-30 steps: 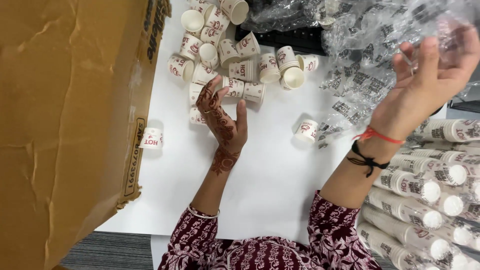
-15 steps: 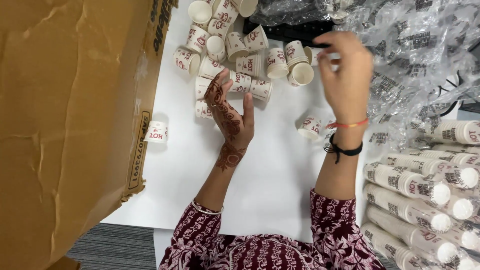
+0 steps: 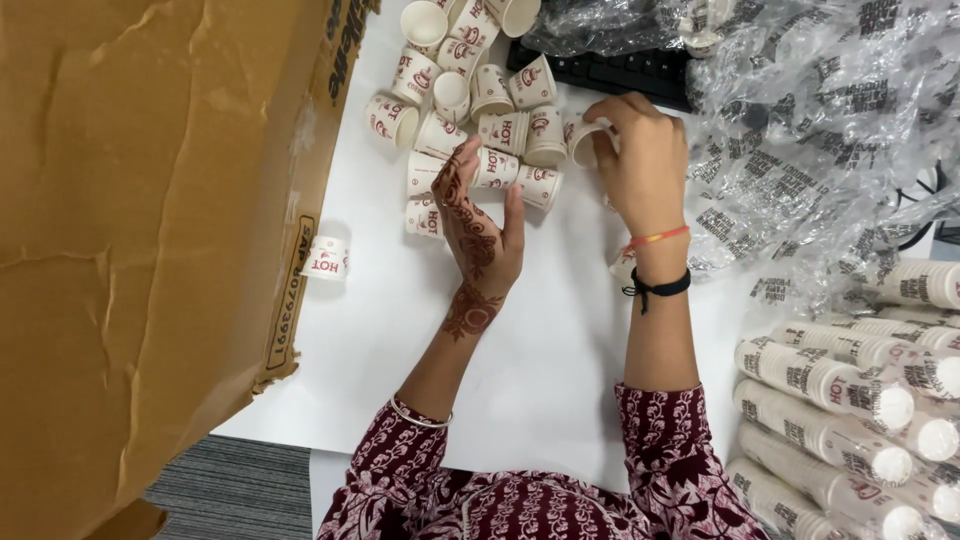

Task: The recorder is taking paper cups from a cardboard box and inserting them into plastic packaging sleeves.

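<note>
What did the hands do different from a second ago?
The right hand left the crinkly plastic wrap, swung left and closed its fingers on a paper cup beside the pile. The left hand stayed resting against the loose cups.

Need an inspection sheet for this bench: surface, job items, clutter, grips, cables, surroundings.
Surface: white tabletop, bare near the person.
Job's things: loose small white paper cups with red print, heaped and tipped.
Clutter: crumpled clear plastic wrap; sleeved stacks of cups; lone cup.
Grips: left hand resting on the cups; right hand holding one cup.
Cables: nothing seen.
Surroundings: brown cardboard box; black keyboard; grey carpet.
</note>
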